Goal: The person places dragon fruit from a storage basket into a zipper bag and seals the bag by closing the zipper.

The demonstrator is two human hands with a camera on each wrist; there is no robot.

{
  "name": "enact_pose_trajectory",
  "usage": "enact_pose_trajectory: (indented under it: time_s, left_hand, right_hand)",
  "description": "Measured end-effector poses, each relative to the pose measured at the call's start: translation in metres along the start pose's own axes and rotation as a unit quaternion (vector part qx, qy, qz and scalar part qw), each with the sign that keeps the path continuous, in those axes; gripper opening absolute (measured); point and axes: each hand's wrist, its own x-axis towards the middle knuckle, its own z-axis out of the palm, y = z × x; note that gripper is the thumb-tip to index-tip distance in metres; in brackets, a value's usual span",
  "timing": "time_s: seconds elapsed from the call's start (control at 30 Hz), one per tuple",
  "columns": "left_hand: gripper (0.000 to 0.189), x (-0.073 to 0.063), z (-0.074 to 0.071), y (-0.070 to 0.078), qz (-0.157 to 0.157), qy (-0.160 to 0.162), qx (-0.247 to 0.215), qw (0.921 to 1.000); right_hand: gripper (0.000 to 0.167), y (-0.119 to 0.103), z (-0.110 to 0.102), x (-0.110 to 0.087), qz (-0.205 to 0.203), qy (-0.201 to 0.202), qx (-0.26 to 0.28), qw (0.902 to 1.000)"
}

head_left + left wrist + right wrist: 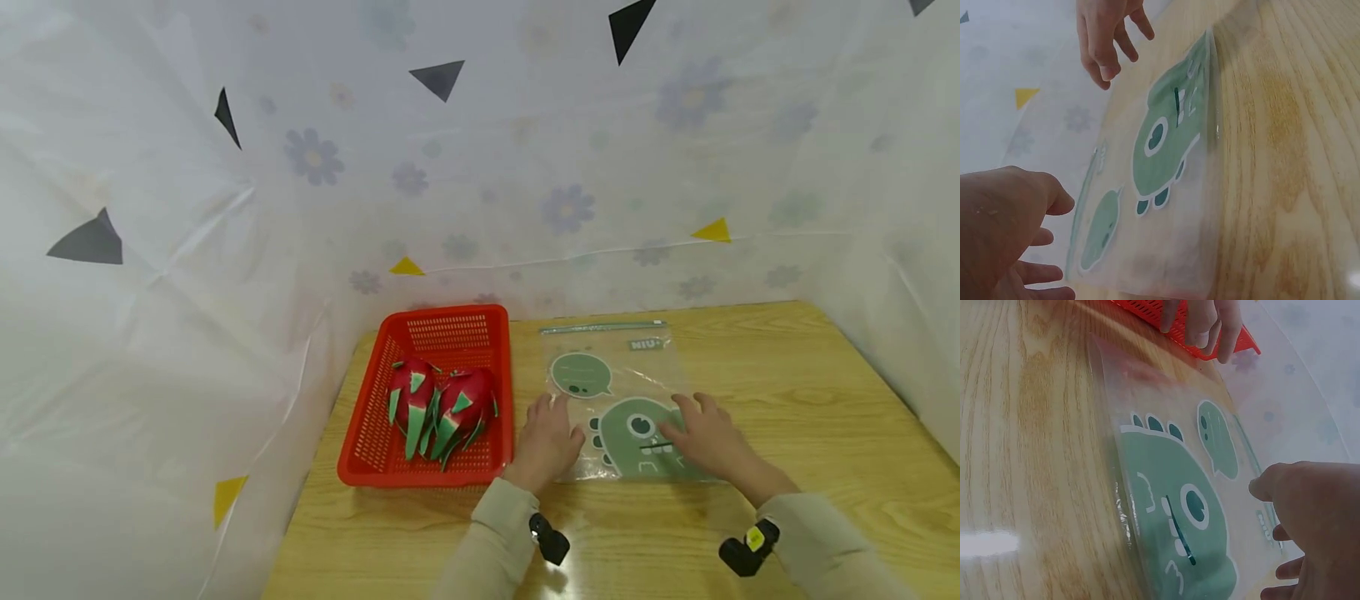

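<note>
A clear zip bag (618, 408) printed with a green dinosaur lies flat on the wooden table, its green zip strip (600, 327) toward the back wall. My left hand (546, 440) is over the bag's left edge, fingers spread and loosely bent, holding nothing. On the other side, my right hand (708, 437) hovers at the right edge with fingers apart, also holding nothing. In the left wrist view the left hand (1010, 231) is beside the bag's zip end. The right wrist view shows the right hand (1310, 519) near that same end.
A red plastic basket (347, 454) stands left of the bag, close to my left hand. Two red dragon fruits with green scales, one on the left (414, 404) and one on the right (463, 408), lie in it. A white patterned sheet (480, 167) hangs behind the table (810, 400).
</note>
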Motion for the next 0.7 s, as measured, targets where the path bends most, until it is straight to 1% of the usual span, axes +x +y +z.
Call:
enact_pose_trajectory:
  time_s: [0.1,0.17,0.27,0.4,0.53,0.6,0.7]
  left_hand:
    - [0.052,0.002,0.009,-0.004,-0.004,0.005,-0.014,0.9999]
    - [0.052,0.003,0.014,-0.006,-0.010,-0.002,-0.022,0.9997]
    - [0.052,0.005,0.022,-0.009,-0.018,-0.020,-0.040,0.9988]
    - [0.054,0.007,0.027,-0.010,-0.034,-0.037,-0.066,0.9966]
    - [0.056,0.011,0.029,-0.008,-0.049,-0.036,-0.085,0.9946]
    - [0.058,0.014,0.030,-0.008,-0.064,-0.032,-0.112,0.9911]
    - [0.062,0.020,0.034,-0.009,-0.098,-0.018,-0.168,0.9806]
  right_hand:
    - [0.061,0.003,0.007,0.000,0.004,-0.005,0.000,1.0000]
    - [0.061,0.005,0.011,0.000,0.006,-0.010,0.000,0.9999]
    - [0.063,0.006,0.017,0.000,0.014,-0.026,0.003,0.9996]
    - [0.066,0.008,0.026,-0.001,0.021,-0.038,0.012,0.9990]
    - [0.063,0.006,0.034,-0.004,0.018,-0.041,0.006,0.9990]
    - [0.061,0.005,0.037,-0.006,0.017,-0.042,-0.001,0.9990]
    - [0.058,0.003,0.041,-0.007,0.020,-0.042,-0.010,0.9989]
